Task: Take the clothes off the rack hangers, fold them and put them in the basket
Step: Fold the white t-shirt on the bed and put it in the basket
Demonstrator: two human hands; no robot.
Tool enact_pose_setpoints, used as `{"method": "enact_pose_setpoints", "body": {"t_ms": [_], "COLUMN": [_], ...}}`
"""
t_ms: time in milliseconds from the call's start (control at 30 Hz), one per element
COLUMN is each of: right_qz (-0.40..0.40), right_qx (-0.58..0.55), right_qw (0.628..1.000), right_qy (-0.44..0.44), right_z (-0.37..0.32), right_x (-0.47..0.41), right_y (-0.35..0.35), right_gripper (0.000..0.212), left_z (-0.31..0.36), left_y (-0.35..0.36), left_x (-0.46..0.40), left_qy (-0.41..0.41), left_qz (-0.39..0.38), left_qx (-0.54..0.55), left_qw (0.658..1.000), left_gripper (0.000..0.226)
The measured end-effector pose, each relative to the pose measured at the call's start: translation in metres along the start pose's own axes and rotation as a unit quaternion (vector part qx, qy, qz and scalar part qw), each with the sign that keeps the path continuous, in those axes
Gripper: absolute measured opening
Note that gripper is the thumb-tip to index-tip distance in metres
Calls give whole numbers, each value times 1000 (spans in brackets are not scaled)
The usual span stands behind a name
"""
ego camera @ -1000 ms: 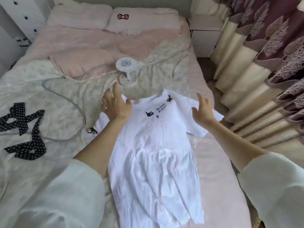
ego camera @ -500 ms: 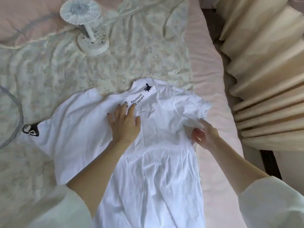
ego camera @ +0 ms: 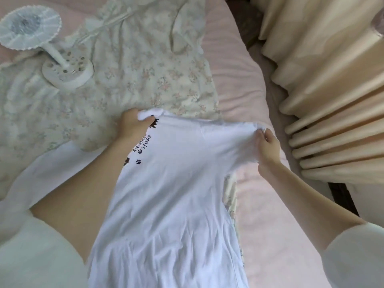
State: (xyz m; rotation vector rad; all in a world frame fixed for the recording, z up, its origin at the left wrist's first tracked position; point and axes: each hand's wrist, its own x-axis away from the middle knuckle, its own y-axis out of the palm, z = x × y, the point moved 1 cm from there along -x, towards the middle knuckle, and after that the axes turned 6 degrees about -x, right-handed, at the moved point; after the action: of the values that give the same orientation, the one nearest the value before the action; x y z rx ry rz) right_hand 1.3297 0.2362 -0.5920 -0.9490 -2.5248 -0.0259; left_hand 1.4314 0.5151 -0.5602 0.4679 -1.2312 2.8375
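A white dress (ego camera: pixel 176 183) with small black prints and lettering near the neck lies lengthwise on the bed, its skirt running toward me. My left hand (ego camera: pixel 132 124) is closed on the neckline, bunching the cloth. My right hand (ego camera: pixel 267 147) pinches the right shoulder and sleeve, which is lifted off the bed and pulled over the chest. The left sleeve (ego camera: pixel 41 169) still lies spread flat at the left. No rack, hanger or basket is in view.
A small white desk fan (ego camera: pixel 47 48) stands on the floral quilt (ego camera: pixel 145 69) at the upper left. The pink sheet (ego camera: pixel 259 204) runs along the bed's right edge. Cream curtains (ego camera: pixel 332 90) hang close on the right, with a dark floor gap below.
My left hand left the chest and took hold of the neckline. My right hand gripped the right sleeve and drew it up and inward over the dress. The view has moved closer.
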Motion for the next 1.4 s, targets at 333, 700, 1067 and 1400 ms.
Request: {"method": "enact_pose_setpoints", "body": {"t_ms": [333, 700, 1067, 1400], "right_qz": [0, -443, -393, -380], "right_qx": [243, 171, 567, 559], "right_qw": [941, 879, 682, 689], "right_qy": [-235, -46, -241, -262], "right_z": [-31, 6, 64, 47], "right_x": [2, 133, 126, 178], "right_y": [9, 104, 47, 88], "right_gripper": [25, 40, 55, 58], "left_z": [12, -67, -40, -126], "left_y": [12, -15, 16, -44], "left_x": [8, 62, 60, 113], "left_qy": [117, -263, -173, -111], "left_qz": [165, -221, 91, 137], "left_qx": [-198, 478, 78, 16], "left_qw": [959, 808, 978, 984], "left_gripper": [39, 71, 34, 33]}}
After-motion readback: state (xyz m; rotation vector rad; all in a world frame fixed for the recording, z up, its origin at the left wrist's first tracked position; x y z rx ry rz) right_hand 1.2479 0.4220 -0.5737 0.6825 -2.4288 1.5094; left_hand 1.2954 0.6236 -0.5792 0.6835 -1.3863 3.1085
